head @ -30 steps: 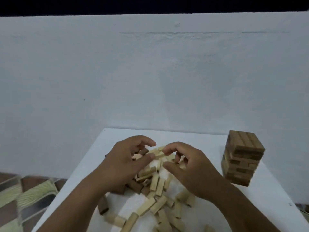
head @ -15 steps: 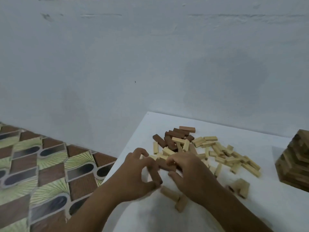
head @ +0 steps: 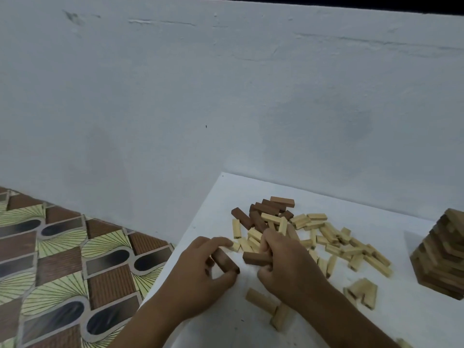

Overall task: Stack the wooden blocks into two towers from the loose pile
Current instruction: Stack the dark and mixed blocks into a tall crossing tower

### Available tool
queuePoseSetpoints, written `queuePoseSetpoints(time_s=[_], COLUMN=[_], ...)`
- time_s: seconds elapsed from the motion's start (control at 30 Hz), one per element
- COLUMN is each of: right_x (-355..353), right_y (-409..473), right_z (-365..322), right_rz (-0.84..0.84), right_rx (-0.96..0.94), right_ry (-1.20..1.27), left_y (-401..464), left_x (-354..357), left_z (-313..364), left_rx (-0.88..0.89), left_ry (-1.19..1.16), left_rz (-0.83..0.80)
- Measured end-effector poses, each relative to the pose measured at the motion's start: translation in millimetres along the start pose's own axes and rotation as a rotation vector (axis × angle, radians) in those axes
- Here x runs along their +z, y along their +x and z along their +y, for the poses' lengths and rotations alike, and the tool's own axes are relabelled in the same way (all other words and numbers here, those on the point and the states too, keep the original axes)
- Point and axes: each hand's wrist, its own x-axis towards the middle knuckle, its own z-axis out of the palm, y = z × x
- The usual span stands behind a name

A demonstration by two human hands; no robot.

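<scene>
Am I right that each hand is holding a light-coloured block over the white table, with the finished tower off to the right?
Not quite: the colour is wrong. The head view shows the left hand gripping a dark brown block and the right hand holding another dark brown block. The rest stands: both are over the white table, with the finished tower at the right.

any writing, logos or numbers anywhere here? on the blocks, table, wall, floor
None can be read.
Loose blocks: plain wood, light and dark, no print visible.
Stacked tower: no markings visible, and it is cut off at the picture's edge.
Dark blocks held in the left hand and right hand: bare.
White table and wall: blank.
Floor tiles: pattern only, no lettering.
</scene>
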Motion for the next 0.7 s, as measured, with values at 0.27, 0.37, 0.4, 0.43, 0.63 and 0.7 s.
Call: queuePoseSetpoints(time_s=[0.27,0.37,0.4,0.43,0.63,0.7], right_x=[-25,-37,-40,-43,-21,-10], right_y=[-5,-5,-5,-6,-1,0], right_z=[21,23,22,20,19,20], right_rz=[0.082,0.076,0.065,0.059,0.082,0.057], right_rx=[0.019,0.065,0.070,0.062,0.051,0.054], right_ry=[-0.142,-0.227,-0.205,-0.198,-0.379,-0.397], left_y=[7,10,10,10,12,13], left_x=[7,7,8,8,11,11], left_z=[10,19,23,26,41,44], left_rx=[-0.018,-0.004,-0.002,0.001,0.007,0.008], left_ry=[-0.061,-0.084,-0.104,-0.121,-0.169,-0.182], left_rz=[0.029,0.027,0.026,0.026,0.043,0.044])
